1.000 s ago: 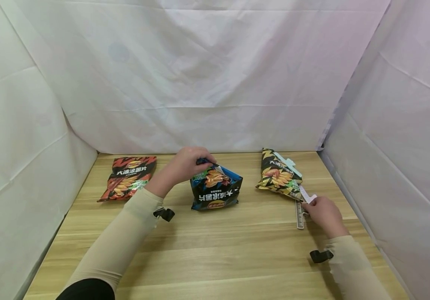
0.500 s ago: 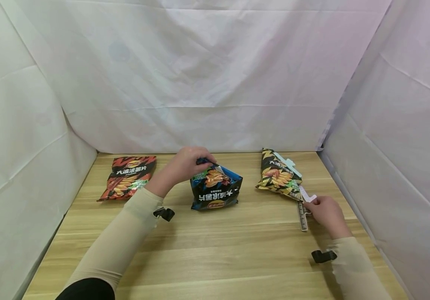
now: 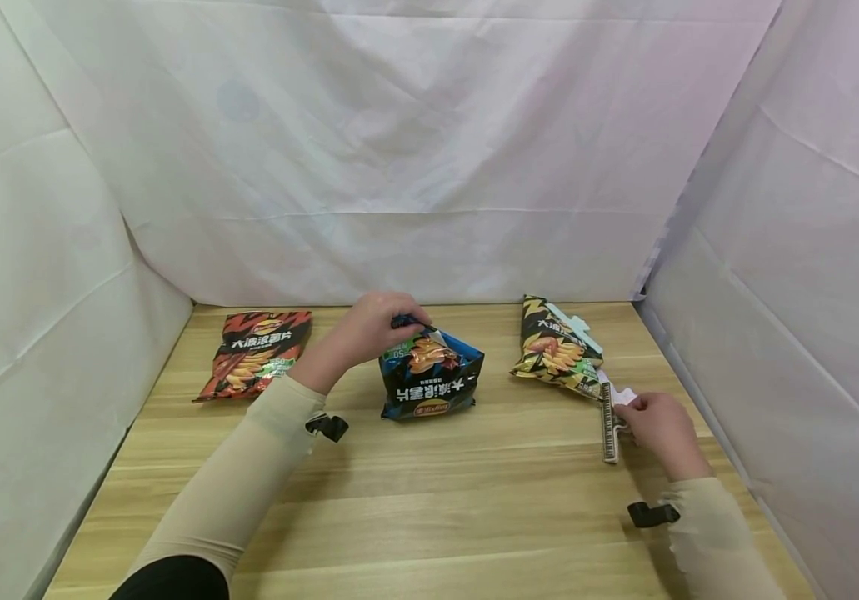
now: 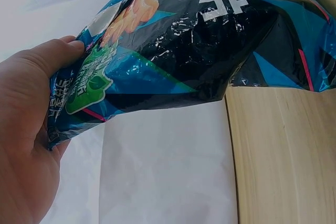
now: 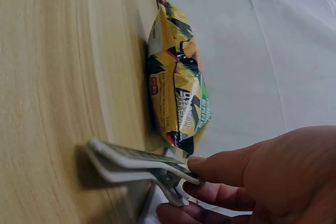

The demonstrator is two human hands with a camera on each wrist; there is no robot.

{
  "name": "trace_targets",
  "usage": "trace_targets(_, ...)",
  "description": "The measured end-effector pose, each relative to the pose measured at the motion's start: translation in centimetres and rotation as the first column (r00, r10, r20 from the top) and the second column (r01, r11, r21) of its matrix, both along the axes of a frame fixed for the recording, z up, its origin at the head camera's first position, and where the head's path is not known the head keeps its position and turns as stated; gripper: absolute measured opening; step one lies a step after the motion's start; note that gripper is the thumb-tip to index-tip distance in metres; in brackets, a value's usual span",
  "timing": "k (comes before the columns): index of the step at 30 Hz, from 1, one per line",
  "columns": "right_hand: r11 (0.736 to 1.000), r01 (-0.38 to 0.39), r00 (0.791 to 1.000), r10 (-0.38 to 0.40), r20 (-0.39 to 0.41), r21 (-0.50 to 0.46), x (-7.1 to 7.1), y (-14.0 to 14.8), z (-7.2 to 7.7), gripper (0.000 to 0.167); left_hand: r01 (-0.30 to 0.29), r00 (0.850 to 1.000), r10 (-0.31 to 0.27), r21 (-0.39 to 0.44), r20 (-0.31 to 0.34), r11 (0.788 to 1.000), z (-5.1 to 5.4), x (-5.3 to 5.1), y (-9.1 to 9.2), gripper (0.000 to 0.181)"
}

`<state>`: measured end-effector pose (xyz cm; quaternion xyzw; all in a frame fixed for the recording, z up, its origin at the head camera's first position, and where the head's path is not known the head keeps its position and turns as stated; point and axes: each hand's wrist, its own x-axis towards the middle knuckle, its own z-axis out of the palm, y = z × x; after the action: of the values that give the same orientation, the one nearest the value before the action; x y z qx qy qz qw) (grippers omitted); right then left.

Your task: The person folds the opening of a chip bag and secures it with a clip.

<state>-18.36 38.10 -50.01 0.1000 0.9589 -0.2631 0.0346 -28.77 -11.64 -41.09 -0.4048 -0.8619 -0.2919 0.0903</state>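
Observation:
In the head view my left hand [image 3: 378, 332] pinches the folded top corner of a blue and black chip bag [image 3: 432, 385], which stands on the table. The left wrist view shows the thumb [image 4: 63, 55] pressed over the folded edge. At the right, my right hand [image 3: 661, 427] holds a bag clip [image 3: 609, 429] with a dark striped face. Thumb and fingers grip its handle end in the right wrist view, where the clip [image 5: 131, 160] has white edges. A pale clip [image 3: 622, 395] lies just behind it, partly hidden by the hand.
A yellow and black chip bag [image 3: 556, 354] lies at the back right, with a light blue clip [image 3: 577, 327] along its edge. At the back left lies a red chip bag [image 3: 257, 354]. White cloth [image 3: 414, 167] walls in the wooden table [image 3: 429, 500].
My right hand has moved slightly right with the striped clip, which has turned and now overlaps the pale clip's near side. The left hand and blue chip bag stay in place.

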Motion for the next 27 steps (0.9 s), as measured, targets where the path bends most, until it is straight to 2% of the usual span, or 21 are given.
trace_targets(5,1.0,0.023,0.999,-0.023,-0.027,-0.006,0.2,0.5,0.4,0.032,-0.001,1.0,0.001,-0.005,-0.01,1.0,0.1,0.0,0.0,0.014)
trace_targets(8,0.997,0.065,0.996,-0.067,-0.057,-0.044,0.3,0.6,0.8,0.031,0.004,1.0,-0.004,-0.007,-0.021,1.0,0.1,-0.1,0.0,0.013)
trace_targets(14,0.982,0.118,0.982,-0.137,-0.131,-0.146,0.6,-0.1,1.7,0.052,0.011,0.999,-0.011,-0.005,-0.037,1.0,0.0,-0.3,0.0,0.013)
trace_targets(22,0.989,0.059,0.977,-0.085,-0.193,-0.137,0.9,-1.7,3.6,0.047,0.01,1.0,-0.01,-0.01,-0.025,1.0,-0.1,-0.3,0.0,0.014)
trace_targets(27,0.996,0.008,0.963,-0.031,-0.269,-0.089,0.7,-3.1,4.7,0.043,0.01,1.0,-0.01,-0.014,-0.026,1.0,0.1,-0.3,0.0,0.014)
